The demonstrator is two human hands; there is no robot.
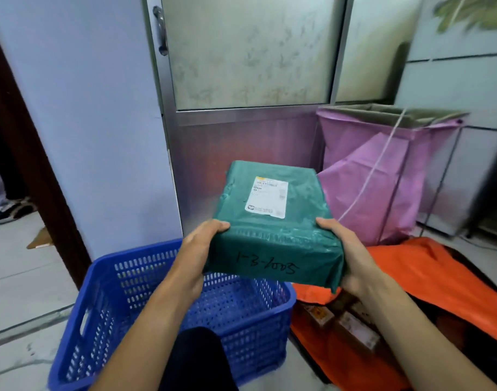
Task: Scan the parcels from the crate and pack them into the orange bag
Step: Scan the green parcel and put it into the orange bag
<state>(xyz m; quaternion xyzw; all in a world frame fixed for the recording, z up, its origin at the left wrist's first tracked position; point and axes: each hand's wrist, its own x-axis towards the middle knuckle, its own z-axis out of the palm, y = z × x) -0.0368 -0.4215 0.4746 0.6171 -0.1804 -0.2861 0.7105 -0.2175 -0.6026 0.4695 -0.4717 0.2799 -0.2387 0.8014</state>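
Head view: both hands, left hand (205,246) and right hand (346,249), hold the green plastic-wrapped box parcel (272,221) by its near corners, fingers pressed on its sides, white label (267,197) up. Parcel hangs above the blue perforated plastic crate (185,314), which looks empty. Probably carry-to-bag step: keep it level, swing right of the crate. Orange bag (427,275) lies open on the floor right of the crate, boxes inside; clear the crate rim, then lower. Pink bag on a frame (382,176) stands behind; room is tight.

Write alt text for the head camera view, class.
Two hands, left hand and right hand, hold a green parcel with a white label above a blue crate; an orange bag lies open beside it.
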